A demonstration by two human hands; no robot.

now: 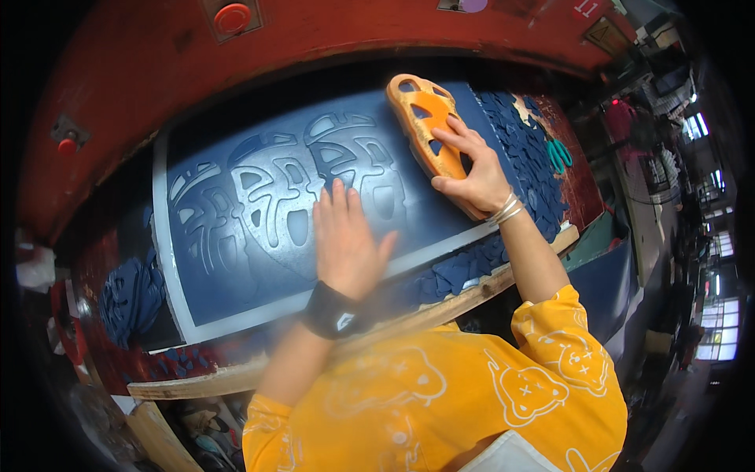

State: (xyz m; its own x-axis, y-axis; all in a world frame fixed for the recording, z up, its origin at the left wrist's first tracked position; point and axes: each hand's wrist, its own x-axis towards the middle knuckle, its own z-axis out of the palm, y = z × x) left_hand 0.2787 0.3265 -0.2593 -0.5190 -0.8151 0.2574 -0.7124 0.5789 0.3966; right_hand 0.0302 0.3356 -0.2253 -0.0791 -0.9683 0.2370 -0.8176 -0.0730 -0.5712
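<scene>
My right hand (pixel 478 173) grips an orange cutting die (pixel 431 102), shaped like a shoe sole with several openings. The die stands tilted at the right part of a dark blue sheet (pixel 440 216). My left hand (pixel 338 244) lies with fingers stretched out over the sheet, beside the cut outlines (pixel 271 189). Three sole-like patterns with curved slots show side by side on the sheet, the left one partly glossy with reflected light. A pale board (pixel 163 259) shows as a border under the sheet.
A red machine housing (pixel 110 118) rises behind, with a red push button (pixel 232 18) and another button (pixel 68 147) at left. Blue scraps (pixel 523 157) and teal-handled scissors (pixel 559 156) lie right. Cut blue pieces (pixel 132 299) heap at left. A wooden rail (pixel 212 383) runs along the front.
</scene>
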